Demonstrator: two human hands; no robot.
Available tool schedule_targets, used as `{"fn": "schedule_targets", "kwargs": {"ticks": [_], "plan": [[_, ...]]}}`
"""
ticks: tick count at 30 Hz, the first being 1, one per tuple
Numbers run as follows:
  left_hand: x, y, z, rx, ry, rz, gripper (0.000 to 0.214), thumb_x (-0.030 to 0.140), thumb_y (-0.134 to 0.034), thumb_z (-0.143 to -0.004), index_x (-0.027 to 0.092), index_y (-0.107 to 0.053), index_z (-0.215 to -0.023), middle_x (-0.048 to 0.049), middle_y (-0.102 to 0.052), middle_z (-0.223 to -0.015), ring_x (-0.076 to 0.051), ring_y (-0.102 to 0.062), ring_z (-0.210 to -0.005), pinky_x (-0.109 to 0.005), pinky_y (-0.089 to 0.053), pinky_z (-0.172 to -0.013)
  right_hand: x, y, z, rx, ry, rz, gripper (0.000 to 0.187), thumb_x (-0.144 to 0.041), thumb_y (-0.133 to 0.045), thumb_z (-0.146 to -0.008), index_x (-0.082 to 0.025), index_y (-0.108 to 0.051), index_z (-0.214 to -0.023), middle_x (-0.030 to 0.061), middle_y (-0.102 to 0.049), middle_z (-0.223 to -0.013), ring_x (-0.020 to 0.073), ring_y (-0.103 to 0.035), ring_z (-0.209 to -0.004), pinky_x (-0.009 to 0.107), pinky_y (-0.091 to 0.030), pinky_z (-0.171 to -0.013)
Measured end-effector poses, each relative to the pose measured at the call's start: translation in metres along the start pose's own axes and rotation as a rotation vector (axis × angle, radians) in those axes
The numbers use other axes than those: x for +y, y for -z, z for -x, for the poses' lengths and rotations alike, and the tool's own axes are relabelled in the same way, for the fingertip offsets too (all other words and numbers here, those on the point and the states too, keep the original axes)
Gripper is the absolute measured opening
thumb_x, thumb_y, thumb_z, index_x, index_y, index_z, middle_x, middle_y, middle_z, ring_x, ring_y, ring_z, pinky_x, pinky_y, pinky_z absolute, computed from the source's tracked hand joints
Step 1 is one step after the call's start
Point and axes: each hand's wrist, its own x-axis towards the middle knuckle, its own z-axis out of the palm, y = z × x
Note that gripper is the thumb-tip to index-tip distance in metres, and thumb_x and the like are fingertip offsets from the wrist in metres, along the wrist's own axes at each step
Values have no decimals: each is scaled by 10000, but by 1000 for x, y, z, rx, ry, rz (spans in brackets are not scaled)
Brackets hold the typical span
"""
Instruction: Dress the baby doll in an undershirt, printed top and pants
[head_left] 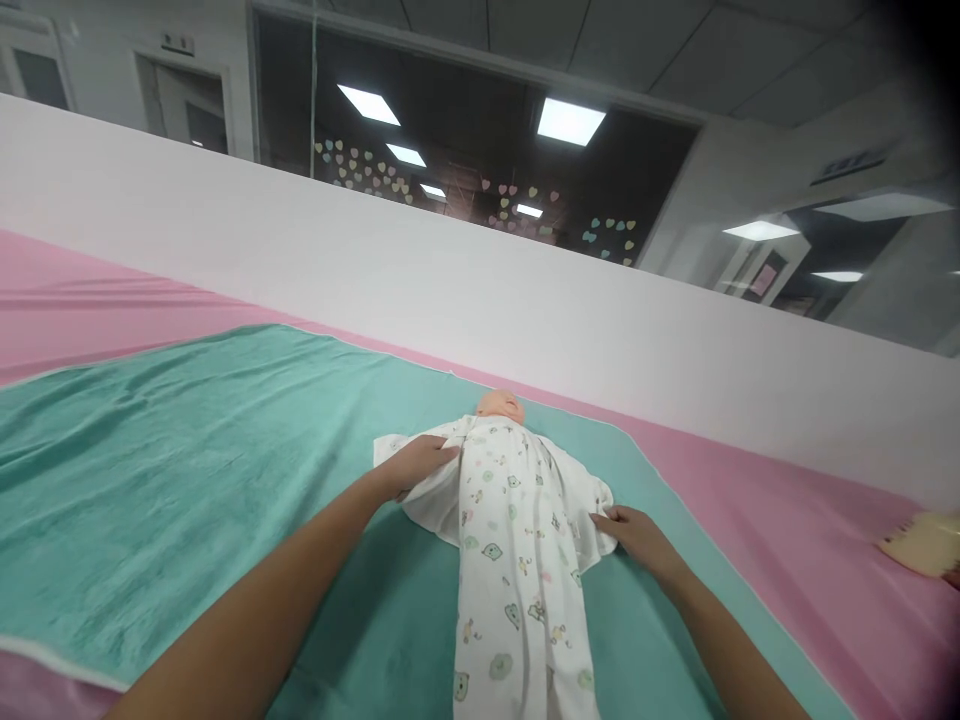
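A baby doll [501,404] lies on its back on a teal blanket [225,450], its head toward the wall. Below the head, a white cloth [517,560] printed with small green and yellow figures covers the body and runs down past the bottom of the view. My left hand [420,465] pinches a fold of this cloth near the doll's shoulder on the left. On the other side, my right hand [630,530] grips the cloth's spread edge between thumb and fingers. The doll's arms and legs are hidden under the cloth.
Pink sheeting [750,490] shows beneath and around the blanket. A low white wall [465,290] runs behind the doll, with a dark window [480,130] above it. At the right edge sits a pale yellow item [922,545], partly cut off.
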Motion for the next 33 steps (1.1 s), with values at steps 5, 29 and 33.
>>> {"fn": "schedule_targets", "kwargs": {"ticks": [5, 29, 33], "plan": [[25, 3, 10, -141, -122, 817, 377, 437, -532, -798, 140, -592, -1022, -103, -632, -972, -197, -582, -833, -275, -441, -686, -32, 11, 9, 45, -46, -718, 279, -447, -652, -639, -202, -535, -704, -14, -553, -695, 149, -508, -647, 259, -412, -571], [74, -59, 14, -141, -250, 390, 233, 387, -586, -727, 159, -630, -741, -15, -594, -639, -152, -547, -633, -244, -412, -577, -98, -73, 84, 159, 800, -380, 131, -209, -440, -857, -227, -569, -838, 34, -590, -873, 163, -536, -853, 305, -436, -754], [86, -66, -6, -161, -287, 367, 318, 421, -467, -799, 159, -628, -879, -69, -630, -809, -139, -563, -604, -234, -410, -499, -94, -66, 86, 114, 816, -367, 133, -224, -447, -849, -214, -553, -768, 32, -553, -773, 158, -504, -737, 294, -409, -674]]}}
